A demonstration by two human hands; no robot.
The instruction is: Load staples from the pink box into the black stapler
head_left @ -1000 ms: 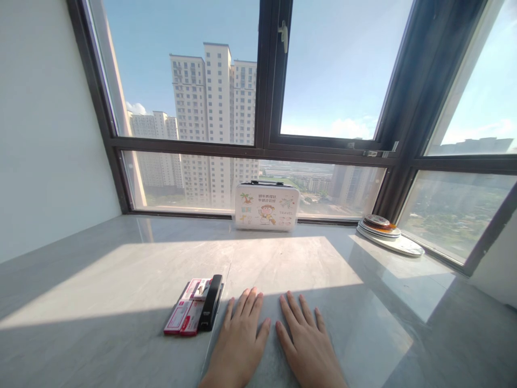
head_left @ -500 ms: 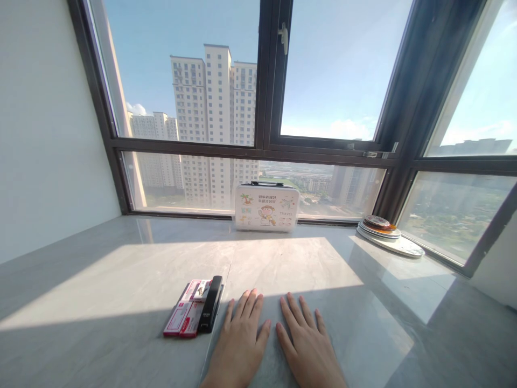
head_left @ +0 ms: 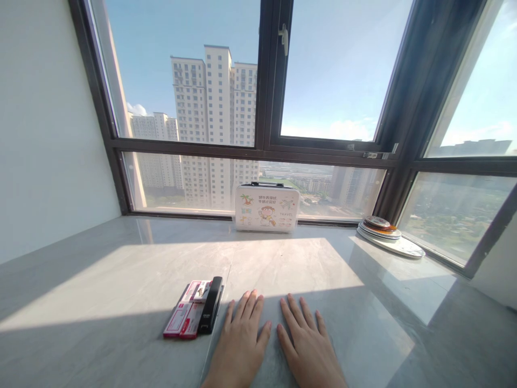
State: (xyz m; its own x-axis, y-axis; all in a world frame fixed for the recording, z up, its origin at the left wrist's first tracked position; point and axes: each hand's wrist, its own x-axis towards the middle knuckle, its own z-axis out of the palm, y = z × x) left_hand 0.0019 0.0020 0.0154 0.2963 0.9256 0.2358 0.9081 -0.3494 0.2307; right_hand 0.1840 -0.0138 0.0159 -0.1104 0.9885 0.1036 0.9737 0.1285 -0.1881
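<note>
My left hand (head_left: 238, 342) lies flat, palm down, on the grey stone sill (head_left: 121, 269), fingers stretched out and holding nothing. Beside it my right hand (head_left: 309, 347) rests the same way, flat and open, thumbs almost touching. Just left of my left hand lies a black stapler (head_left: 212, 304) on its long side, touching red-and-white boxes of staples (head_left: 186, 313). Neither hand touches them.
A small white case with cartoon print (head_left: 267, 208) stands upright against the window at the back centre. A stack of round plates (head_left: 386, 232) sits at the back right. Dark window frames (head_left: 266, 145) ring the sill; a white wall bounds the left.
</note>
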